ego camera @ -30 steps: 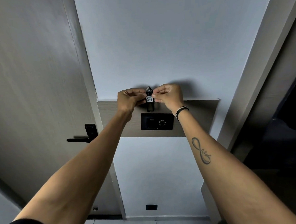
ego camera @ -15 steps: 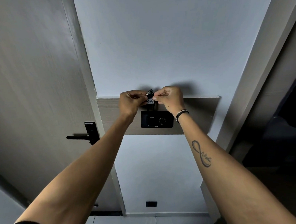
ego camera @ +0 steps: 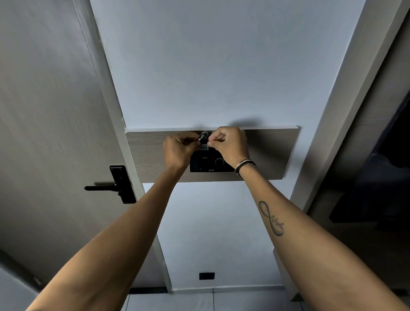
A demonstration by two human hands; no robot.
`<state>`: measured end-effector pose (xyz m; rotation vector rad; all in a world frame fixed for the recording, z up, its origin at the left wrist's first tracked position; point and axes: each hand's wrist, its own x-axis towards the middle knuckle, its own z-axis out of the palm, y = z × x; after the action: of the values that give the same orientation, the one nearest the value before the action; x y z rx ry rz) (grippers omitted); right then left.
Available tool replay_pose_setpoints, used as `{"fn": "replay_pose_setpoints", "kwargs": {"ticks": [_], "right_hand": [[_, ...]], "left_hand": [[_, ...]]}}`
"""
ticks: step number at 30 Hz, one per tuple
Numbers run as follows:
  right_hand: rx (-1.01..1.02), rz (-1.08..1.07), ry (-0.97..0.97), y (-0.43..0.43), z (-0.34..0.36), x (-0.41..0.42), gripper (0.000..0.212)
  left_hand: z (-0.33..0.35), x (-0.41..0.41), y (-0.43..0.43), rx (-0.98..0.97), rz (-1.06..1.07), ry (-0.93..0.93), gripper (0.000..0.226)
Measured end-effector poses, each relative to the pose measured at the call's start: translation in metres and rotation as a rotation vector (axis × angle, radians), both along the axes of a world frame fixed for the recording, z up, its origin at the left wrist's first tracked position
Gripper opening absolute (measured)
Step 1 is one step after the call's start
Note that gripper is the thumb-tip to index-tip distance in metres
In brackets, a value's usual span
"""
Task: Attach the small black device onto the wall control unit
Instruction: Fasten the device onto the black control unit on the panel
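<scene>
A small black device (ego camera: 204, 146) with a white coded label and a metal ring on top is pinched between my left hand (ego camera: 178, 150) and my right hand (ego camera: 230, 144). Both hands grip it from either side. It sits at the top edge of the black wall control unit (ego camera: 208, 164), which has a round dial and is mounted on a wooden wall panel (ego camera: 270, 152). My fingers hide the device's sides and the unit's upper corners, so I cannot tell whether the device touches the unit.
A grey door with a black lever handle (ego camera: 116, 185) stands left of the panel. A black wall outlet (ego camera: 206, 275) sits low near the tiled floor. A dark doorway (ego camera: 390, 169) opens on the right beyond a white frame.
Both hands have lowered the device from above the control unit down to its top edge.
</scene>
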<state>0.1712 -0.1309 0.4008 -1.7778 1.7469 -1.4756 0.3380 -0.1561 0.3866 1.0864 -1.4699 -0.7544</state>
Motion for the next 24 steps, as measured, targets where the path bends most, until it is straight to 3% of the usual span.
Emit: {"fn": "replay_pose_setpoints", "kwargs": {"ticks": [24], "right_hand": [[0.114, -0.086, 0.277, 0.0009, 0.0003, 0.004, 0.01]], "left_hand": [[-0.0053, -0.0007, 0.0, 0.005, 0.035, -0.22, 0.009]]}}
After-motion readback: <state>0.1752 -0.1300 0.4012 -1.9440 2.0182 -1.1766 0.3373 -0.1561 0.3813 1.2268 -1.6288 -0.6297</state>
